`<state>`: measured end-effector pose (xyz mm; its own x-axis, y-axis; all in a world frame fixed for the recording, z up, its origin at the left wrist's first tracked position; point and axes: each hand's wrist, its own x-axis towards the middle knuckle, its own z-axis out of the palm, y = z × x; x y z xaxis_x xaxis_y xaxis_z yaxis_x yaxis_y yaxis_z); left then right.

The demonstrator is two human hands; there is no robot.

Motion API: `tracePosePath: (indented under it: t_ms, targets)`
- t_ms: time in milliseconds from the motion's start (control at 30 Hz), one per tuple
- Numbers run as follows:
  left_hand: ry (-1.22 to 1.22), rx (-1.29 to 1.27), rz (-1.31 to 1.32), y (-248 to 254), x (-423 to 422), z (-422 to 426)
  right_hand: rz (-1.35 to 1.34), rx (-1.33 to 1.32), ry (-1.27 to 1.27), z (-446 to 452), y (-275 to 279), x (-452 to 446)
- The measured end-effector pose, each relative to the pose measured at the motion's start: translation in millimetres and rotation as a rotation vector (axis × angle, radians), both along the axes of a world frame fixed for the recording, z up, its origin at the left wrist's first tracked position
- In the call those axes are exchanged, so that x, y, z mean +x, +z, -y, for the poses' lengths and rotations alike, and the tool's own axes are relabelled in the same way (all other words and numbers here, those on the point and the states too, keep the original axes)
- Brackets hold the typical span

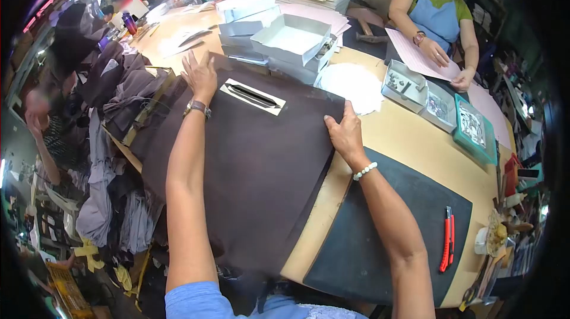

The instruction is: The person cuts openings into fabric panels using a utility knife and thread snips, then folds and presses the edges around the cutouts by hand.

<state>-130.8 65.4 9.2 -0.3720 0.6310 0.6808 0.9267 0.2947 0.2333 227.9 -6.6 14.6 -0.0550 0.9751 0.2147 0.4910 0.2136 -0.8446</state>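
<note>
A large dark brown fabric piece (255, 164) spreads over the near table edge and hangs down toward my lap. Near its far edge is a pale rectangular patch (231, 88) with a dark, narrow slit-like strip (254, 95) in it. My left hand (200, 76) rests at the far left of the fabric, fingers spread. My right hand (346, 133) grips the fabric's far right corner, thumb on top and fingers partly hidden at the edge. A red utility knife (447, 240) lies on the black cutting mat (386, 224), right of my right forearm.
Stacked grey boxes (291, 37) stand beyond the fabric, beside round white sheets (351, 87). Small-parts boxes (405, 84) and a green tray (475, 129) line the right. Fabric heaps (127, 81) crowd the left. A co-worker in a blue apron (436, 25) handles pink sheets; others work farther back.
</note>
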Motion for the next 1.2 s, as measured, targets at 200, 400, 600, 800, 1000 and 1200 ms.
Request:
tracePosePath:
  t_ms: [200,400,600,800,1000,1200]
  targets:
    - [-0.33,-0.303,0.216,6.2,92.3,49.8,0.113,-0.033,0.025,-4.3,0.9,1.6]
    - [-0.334,-0.497,0.125,-12.5,116.5,57.6,0.282,-0.032,0.21,8.4,-0.8,24.5]
    - [-0.294,-0.508,0.143,-11.0,119.7,55.5,0.389,-0.018,0.22,11.7,-3.6,31.4]
    - [-0.257,-0.551,0.168,-12.5,119.7,51.6,0.342,-0.037,0.18,3.8,2.4,27.4]
    - [-0.24,-0.588,0.168,-10.7,119.1,47.5,0.499,0.118,0.104,-24.3,29.5,80.5]
    - [-0.228,-0.625,0.165,-7.0,120.7,48.9,0.196,0.023,0.039,-13.6,60.1,121.0]
